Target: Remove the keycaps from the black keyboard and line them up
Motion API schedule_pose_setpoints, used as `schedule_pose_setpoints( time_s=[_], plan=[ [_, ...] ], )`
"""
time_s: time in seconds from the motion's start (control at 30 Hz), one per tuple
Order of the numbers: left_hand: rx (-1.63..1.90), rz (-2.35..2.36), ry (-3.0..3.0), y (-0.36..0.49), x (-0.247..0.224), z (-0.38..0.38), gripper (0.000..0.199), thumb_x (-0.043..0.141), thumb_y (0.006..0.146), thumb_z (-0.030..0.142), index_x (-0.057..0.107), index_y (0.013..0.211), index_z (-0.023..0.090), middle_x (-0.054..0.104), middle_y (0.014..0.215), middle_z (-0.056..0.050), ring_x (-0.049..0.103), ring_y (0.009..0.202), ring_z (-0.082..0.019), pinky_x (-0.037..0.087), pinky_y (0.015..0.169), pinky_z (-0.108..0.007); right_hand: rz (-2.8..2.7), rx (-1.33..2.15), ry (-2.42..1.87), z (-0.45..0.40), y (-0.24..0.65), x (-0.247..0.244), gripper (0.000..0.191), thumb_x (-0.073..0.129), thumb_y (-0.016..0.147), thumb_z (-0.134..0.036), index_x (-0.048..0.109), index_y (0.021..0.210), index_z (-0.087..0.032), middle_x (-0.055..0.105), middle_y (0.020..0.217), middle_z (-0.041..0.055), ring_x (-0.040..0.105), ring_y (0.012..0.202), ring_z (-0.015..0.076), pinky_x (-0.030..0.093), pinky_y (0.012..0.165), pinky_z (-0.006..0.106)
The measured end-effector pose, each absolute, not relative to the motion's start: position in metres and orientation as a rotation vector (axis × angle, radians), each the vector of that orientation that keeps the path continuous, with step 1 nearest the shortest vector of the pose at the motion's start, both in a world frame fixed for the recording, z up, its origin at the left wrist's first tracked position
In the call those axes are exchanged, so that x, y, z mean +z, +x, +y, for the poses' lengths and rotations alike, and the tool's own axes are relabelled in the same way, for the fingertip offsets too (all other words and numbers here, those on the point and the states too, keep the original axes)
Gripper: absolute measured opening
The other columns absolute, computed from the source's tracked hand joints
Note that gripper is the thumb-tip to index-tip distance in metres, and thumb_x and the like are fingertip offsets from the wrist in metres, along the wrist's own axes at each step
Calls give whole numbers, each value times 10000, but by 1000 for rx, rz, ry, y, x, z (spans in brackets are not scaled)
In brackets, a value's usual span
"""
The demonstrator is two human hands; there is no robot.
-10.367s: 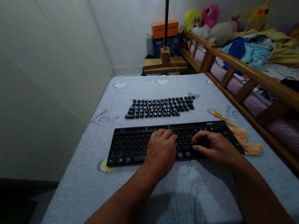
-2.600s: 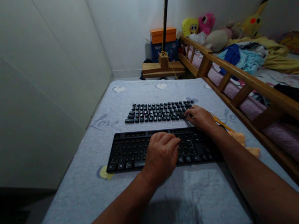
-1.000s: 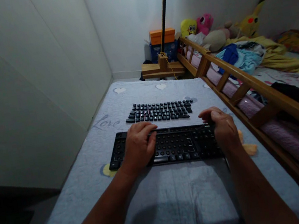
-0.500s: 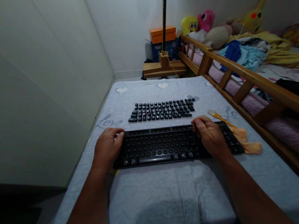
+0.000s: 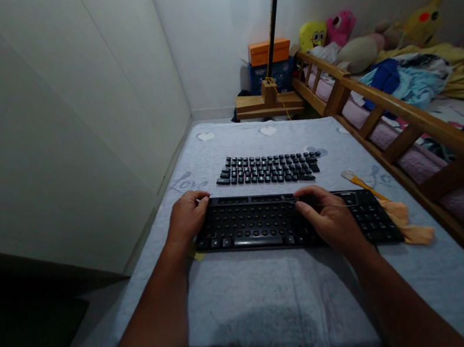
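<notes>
A black keyboard (image 5: pixel 253 241) lies on the cloth-covered table, most of its main keys off and the number pad keys in place. My left hand (image 5: pixel 189 217) grips its upper left corner, thumb and fingers together. Over the keyboard's right part, my right hand (image 5: pixel 326 213) pinches a thin wire-like tool (image 5: pixel 339 205), its tip near the upper middle. Removed keycaps (image 5: pixel 267 168) stand in rows behind the keyboard. A brush (image 5: pixel 364 185) and an orange cloth (image 5: pixel 412 225) lie at the right end.
The table (image 5: pixel 258 300) has a grey-blue cover. A wooden bed rail (image 5: pixel 411 121) runs along the right, with clothes and plush toys behind it. White cabinet doors (image 5: pixel 80 104) rise at the left. A wooden stand (image 5: pixel 268 101) and an orange box (image 5: pixel 268 51) are at the back.
The view has turned slightly left, so everything sits further right. My right hand has turned and its thin tool now shows over the keyboard. My left hand stays at the corner.
</notes>
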State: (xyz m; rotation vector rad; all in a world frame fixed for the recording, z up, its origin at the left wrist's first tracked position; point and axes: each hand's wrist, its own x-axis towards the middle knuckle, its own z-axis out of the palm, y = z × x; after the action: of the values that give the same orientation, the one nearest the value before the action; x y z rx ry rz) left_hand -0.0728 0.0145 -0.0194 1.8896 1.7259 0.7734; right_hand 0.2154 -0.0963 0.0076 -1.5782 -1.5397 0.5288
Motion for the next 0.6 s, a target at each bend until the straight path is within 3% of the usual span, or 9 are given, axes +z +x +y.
schedule_pose_setpoints(
  time_s=[0.23, 0.6],
  plan=[
    [846, 1704, 1816, -72, -24, 18, 332, 494, 791, 341, 732, 936, 160, 738, 971, -86, 662, 885, -225, 493, 834, -326, -1833, 763, -1360, -96, 146, 31, 143, 616, 829, -210, 667, 959, -182, 707, 882, 33, 640, 743, 150, 487, 690, 258],
    [922, 1655, 1770, -75, -32, 22, 299, 503, 787, 321, 747, 861, 164, 752, 909, -73, 675, 845, -215, 498, 802, -309, -1936, 828, -1272, -86, 95, 1, 161, 648, 814, -146, 677, 971, -160, 725, 948, 73, 668, 860, 181, 503, 810, 300]
  ],
)
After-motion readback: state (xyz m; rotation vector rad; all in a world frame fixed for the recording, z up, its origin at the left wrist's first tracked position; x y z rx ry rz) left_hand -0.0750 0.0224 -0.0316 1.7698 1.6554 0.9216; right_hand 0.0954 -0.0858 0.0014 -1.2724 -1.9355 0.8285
